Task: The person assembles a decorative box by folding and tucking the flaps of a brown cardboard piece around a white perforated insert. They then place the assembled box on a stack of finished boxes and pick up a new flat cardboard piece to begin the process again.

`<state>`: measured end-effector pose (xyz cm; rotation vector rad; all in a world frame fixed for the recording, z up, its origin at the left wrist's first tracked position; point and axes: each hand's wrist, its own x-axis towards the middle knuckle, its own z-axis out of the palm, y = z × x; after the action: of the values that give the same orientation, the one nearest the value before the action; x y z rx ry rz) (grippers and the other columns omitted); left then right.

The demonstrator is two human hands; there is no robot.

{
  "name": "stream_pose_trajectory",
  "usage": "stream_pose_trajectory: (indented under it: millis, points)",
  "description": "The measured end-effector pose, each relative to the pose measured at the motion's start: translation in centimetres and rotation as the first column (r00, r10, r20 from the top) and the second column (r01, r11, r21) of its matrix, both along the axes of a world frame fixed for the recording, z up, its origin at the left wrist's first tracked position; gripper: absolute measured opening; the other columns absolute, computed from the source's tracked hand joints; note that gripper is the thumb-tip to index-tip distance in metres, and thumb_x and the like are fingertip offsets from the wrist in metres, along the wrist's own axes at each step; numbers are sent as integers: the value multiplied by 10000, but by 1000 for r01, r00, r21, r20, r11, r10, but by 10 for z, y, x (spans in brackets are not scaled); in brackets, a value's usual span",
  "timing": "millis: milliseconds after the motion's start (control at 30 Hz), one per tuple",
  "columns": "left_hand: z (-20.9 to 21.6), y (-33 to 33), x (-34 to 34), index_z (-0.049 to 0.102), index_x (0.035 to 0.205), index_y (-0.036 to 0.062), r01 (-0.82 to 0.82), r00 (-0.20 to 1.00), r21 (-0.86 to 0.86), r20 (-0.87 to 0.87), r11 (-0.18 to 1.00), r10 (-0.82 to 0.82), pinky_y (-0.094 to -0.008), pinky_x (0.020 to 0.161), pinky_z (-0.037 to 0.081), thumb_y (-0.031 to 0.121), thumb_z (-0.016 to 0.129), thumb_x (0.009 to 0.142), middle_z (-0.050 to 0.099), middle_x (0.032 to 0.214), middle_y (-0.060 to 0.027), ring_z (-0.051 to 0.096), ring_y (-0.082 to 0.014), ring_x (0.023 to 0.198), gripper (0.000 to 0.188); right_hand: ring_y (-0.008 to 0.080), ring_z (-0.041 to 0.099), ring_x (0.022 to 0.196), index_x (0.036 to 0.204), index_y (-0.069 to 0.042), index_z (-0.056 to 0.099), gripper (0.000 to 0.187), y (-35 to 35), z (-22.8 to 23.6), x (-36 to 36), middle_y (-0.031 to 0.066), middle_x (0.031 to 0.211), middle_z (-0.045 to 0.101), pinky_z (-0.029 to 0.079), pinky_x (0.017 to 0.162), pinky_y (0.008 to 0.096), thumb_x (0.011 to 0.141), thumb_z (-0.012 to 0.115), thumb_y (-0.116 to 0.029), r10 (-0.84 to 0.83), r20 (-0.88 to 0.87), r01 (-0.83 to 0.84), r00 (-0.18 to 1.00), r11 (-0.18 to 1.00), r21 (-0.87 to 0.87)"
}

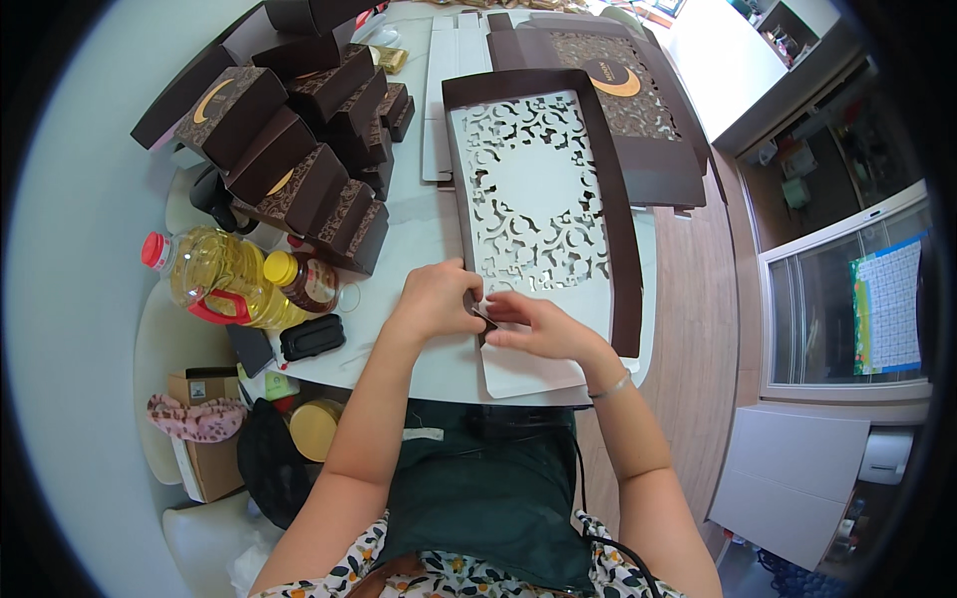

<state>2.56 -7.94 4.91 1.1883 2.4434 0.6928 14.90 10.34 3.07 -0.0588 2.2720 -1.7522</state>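
A long cardboard box [622,249] with dark brown walls lies in front of me on the white table. Its white inside has a cut-out scroll pattern with a plain oval in the middle. At the left wall's near end, my left hand [436,302] is closed, thumb and fingers pinching the brown cardboard edge. Close beside it, my right hand [543,329] has its thumb and fingers apart around a small dark corner flap [486,323]. Whether the right fingertips touch the flap I cannot tell. A white end flap [533,375] extends toward me.
Several folded brown boxes [309,194] are stacked at the left. Nearer stand an oil bottle [214,269], a yellow-lidded jar [311,284] and a black case [312,338]. Flat brown box sheets [658,169] lie at the far right. The table's front edge [449,400] curves before me.
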Motion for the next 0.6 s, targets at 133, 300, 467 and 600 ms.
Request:
stream_pose_trajectory:
  millis: [133, 300, 467, 600]
  points:
    - [-3, 4, 3, 714, 779, 125, -3, 999, -19, 37, 1000, 4, -346, 674, 514, 262, 756, 551, 631, 761, -73, 644, -262, 785, 269, 334, 660, 976, 1213, -8, 590, 363, 12, 45, 35, 201, 1090, 651, 526, 853, 371, 853, 633, -30, 7, -203, 84, 979, 898, 432]
    - [1, 9, 3, 725, 765, 114, 17, 999, -46, 50, 999, -14, -350, 668, 531, 241, 749, 563, 692, 742, -64, 672, -245, 735, 240, 328, 628, 977, 1129, -68, 644, 407, 74, 67, 67, 152, 1095, 637, 519, 831, 402, 765, 557, 92, 25, -569, 473, 822, 527, 707]
    - [-2, 2, -3, 727, 804, 106, 52, 996, -24, 76, 998, -50, -339, 662, 524, 213, 745, 594, 693, 739, -64, 677, -233, 737, 235, 335, 617, 1090, 1229, -106, 612, 547, 113, 46, 83, 173, 1360, 512, 533, 857, 407, 769, 512, 172, -110, -537, 532, 836, 401, 746]
    - [-10, -3, -9, 720, 827, 88, 98, 984, 40, 145, 994, -103, -337, 666, 515, 176, 749, 610, 682, 734, -80, 670, -248, 728, 236, 267, 640, 1051, 1386, -138, 513, 727, 133, 20, 91, 167, 1340, 522, 540, 896, 356, 752, 495, 219, -358, -398, 530, 845, 661, 532]
